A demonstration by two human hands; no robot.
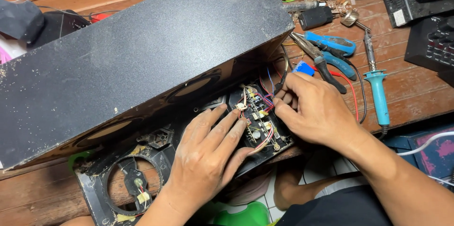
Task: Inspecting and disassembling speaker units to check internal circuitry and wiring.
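Both hands sit closest to my view, low in the frame. From there: the black speaker cabinet (142,60) lies tilted across the table (416,89), its long axis running left to right. My left hand (208,160) rests spread on the front panel (156,169), fingertips touching the small circuit board (257,122). My right hand (317,112), equally near, pinches the board's wires (266,94).

Circuit board (259,121) lies in front of speaker cabinet (137,60); pliers (326,53) right of cabinet, soldering iron (377,84) farther right, all on the table (411,89).
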